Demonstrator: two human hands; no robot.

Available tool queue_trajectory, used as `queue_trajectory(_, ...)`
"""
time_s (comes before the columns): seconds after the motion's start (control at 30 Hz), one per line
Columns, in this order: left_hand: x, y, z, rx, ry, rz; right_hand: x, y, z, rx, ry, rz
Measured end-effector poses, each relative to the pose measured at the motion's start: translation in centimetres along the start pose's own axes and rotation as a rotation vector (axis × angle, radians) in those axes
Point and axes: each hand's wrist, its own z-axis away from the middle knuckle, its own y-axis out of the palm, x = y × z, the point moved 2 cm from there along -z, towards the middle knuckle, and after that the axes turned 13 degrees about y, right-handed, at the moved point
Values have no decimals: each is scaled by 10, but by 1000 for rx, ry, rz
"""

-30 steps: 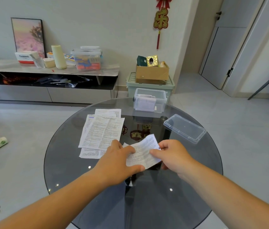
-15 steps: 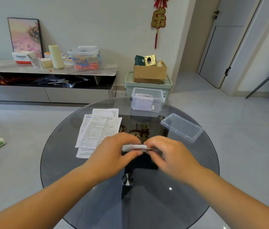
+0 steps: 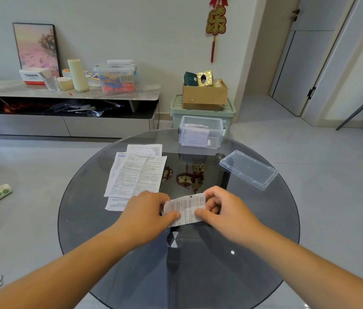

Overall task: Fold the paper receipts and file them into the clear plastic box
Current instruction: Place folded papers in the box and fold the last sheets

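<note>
Folded receipt (image 3: 185, 209): white, small print, pinched at both short ends above the glass, tilted slightly up to the right. Stack of unfolded receipts (image 3: 137, 175): several overlapping white sheets, flat on the tabletop, left of centre. Clear plastic box (image 3: 201, 132): open, upright at the far edge, papers standing inside. Its clear lid (image 3: 248, 169) lies apart to the right.

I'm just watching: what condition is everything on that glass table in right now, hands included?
Receipt: folded, pinched at both ends above the table.
Left hand: gripping its left end.
Right hand: gripping its right end.
Clear plastic box: open, folded papers inside.
Lid: off, lying beside the box.
Paper stack: flat, unfolded.
</note>
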Motion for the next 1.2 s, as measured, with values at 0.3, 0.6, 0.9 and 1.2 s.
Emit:
queue_trajectory(0.3, 5, 12, -7, -34, -108, -168, 8, 20, -4, -183, 41, 391)
queue_trajectory(0.6, 3, 17, 1, -5, 182, -184, 3, 13, -5, -147, 71, 484)
queue_trajectory(0.9, 6, 13, -3, 96, 76, -68, 0, -1, -10, -122, 156, 493)
queue_trajectory(1.2, 3, 12, -2, 105, 55, -64, 0, -11, -14, -57, 220, 335)
